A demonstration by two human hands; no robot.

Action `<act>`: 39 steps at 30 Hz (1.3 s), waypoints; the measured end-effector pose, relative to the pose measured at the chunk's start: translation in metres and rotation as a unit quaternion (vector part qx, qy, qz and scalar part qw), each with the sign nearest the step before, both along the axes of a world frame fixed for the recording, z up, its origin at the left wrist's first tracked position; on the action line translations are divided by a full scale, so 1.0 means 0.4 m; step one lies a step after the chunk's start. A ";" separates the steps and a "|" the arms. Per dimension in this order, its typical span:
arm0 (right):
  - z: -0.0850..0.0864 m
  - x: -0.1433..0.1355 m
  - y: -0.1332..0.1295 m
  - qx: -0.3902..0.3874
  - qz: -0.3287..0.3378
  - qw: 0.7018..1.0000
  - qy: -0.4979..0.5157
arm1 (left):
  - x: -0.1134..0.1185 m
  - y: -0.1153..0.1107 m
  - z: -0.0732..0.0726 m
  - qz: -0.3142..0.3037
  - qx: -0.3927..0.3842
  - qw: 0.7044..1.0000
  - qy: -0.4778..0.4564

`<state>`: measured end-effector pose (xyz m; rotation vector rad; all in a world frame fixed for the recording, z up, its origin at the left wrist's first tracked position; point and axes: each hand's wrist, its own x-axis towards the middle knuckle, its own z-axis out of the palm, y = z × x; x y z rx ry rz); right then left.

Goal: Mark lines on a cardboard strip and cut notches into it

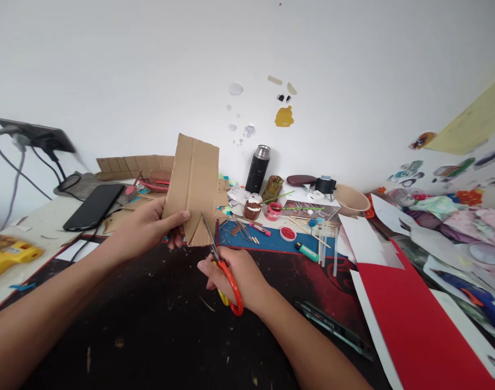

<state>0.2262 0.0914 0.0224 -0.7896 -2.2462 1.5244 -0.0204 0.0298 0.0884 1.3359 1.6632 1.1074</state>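
Observation:
My left hand [160, 225] pinches a brown cardboard piece [194, 179] by its lower left side, thumb in front and fingers behind. The cardboard stands nearly upright above the desk, with a vertical crease down it. Scissors [231, 284] with red and yellow handles are gripped in my right hand [239, 276]. Their blades point up and to the left, overlapping the cardboard's lower edge, where a slanting line or cut shows. Part of the yellow handle is hidden by my fingers.
A black phone [93, 207] lies at left near a yellow glue gun [13, 257]. Behind stand a black flask [258, 168] and small jars [253, 207]. A teal glue stick [307, 252], a box cutter [332, 327] and red paper [418, 319] lie to the right.

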 end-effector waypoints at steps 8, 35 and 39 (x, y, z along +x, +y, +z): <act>0.017 -0.002 -0.004 -0.027 0.001 1.000 -0.004 | -0.011 -0.004 0.002 -0.017 -0.011 1.000 0.012; 0.017 -0.006 -0.011 0.063 -0.031 0.997 -0.037 | -0.002 -0.017 0.017 -0.032 -0.011 0.999 0.011; 0.021 -0.003 -0.014 0.048 -0.036 0.997 -0.046 | -0.002 -0.014 0.017 -0.031 -0.013 0.999 0.012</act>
